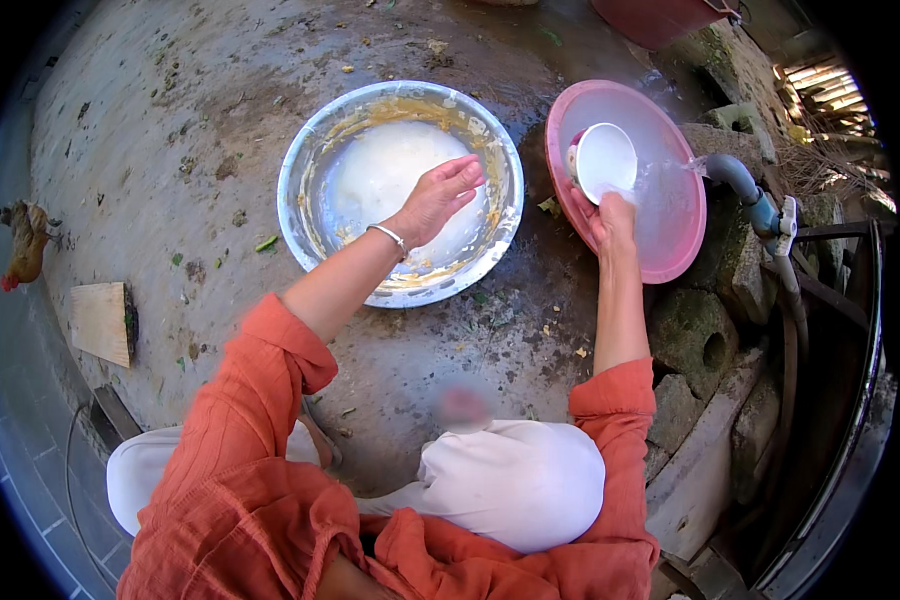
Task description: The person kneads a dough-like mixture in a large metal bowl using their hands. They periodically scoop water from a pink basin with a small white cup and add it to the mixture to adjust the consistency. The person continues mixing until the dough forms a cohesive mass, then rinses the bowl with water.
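My right hand (613,221) grips the near rim of a white bowl (607,159) with a coloured pattern on its outside. The bowl is tilted, its mouth turned up towards me, over a pink plastic basin (671,244) of cloudy water. Water spurts from a grey pipe tap (731,174) at the basin's right edge. Above a wide metal basin (291,191), my left hand (441,196) hangs with nothing in it, fingers loosely bent and a bangle (391,238) on the wrist. Whitish liquid lies in the metal basin, and yellowish-brown residue clings to its inner wall.
A chicken (26,240) stands at far left, near a wooden board (101,322) on the concrete ground. Stone and concrete blocks (694,337) line the right side below the tap's white handle (787,221). A reddish tub (656,19) sits at the top right.
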Tool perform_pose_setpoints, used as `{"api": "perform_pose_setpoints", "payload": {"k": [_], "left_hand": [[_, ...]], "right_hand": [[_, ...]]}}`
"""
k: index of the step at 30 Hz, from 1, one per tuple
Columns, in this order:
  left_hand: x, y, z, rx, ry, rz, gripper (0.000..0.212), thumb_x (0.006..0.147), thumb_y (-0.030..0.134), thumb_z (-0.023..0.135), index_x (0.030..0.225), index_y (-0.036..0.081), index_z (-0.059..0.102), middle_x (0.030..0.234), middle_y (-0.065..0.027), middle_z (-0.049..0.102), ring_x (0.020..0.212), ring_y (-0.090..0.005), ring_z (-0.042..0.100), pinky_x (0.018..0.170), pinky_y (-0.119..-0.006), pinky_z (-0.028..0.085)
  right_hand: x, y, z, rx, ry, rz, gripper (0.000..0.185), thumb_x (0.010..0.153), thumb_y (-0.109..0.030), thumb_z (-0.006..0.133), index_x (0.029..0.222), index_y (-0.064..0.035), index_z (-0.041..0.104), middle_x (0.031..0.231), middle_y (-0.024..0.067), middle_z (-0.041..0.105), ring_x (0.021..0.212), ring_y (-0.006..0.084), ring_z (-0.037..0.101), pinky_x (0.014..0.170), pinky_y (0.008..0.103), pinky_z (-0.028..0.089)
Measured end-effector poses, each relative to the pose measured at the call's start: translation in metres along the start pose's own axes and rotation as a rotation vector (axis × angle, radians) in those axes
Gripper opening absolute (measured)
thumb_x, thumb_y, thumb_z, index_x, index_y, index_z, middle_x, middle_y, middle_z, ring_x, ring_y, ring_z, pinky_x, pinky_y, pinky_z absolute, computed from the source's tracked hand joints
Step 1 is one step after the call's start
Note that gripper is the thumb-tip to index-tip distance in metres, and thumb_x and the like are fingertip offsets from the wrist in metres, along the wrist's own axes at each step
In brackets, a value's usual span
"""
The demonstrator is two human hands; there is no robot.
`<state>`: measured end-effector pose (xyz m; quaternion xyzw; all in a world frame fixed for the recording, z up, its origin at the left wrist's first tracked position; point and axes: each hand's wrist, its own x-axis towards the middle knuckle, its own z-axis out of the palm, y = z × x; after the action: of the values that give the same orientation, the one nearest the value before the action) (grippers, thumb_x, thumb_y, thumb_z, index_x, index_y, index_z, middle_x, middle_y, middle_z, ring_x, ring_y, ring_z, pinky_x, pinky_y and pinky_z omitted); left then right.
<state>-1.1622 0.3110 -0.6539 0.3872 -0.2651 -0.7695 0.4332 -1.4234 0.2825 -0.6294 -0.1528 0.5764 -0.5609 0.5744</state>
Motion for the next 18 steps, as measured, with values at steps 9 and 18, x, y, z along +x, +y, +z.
{"api": "perform_pose_setpoints", "payload": {"k": [9,18], "left_hand": [[-0.004,0.019,0.03,0.071,0.284,0.287,0.054,0.076,-0.005,0.044,0.128,-0.004,0.032,0.116,-0.0176,0.049,0.112,-0.0282,0.049,0.093,-0.037,0.043],[0.008,0.0,-0.057,-0.349,0.587,0.018,0.036,0.082,-0.006,0.042,0.118,-0.01,0.042,0.11,-0.0209,0.053,0.102,-0.0324,0.056,0.083,-0.041,0.051]], "right_hand": [[-0.045,0.065,0.111,-0.73,-0.238,-0.033,0.023,0.084,-0.013,0.051,0.085,0.0089,0.056,0.057,0.0083,0.055,0.035,0.0122,0.047,0.028,0.0242,0.035],[-0.044,0.12,0.15,-1.017,-0.243,-0.547,0.034,0.081,-0.001,0.041,0.114,0.0081,0.041,0.081,0.025,0.059,0.069,0.0415,0.06,0.062,0.0463,0.049]]}}
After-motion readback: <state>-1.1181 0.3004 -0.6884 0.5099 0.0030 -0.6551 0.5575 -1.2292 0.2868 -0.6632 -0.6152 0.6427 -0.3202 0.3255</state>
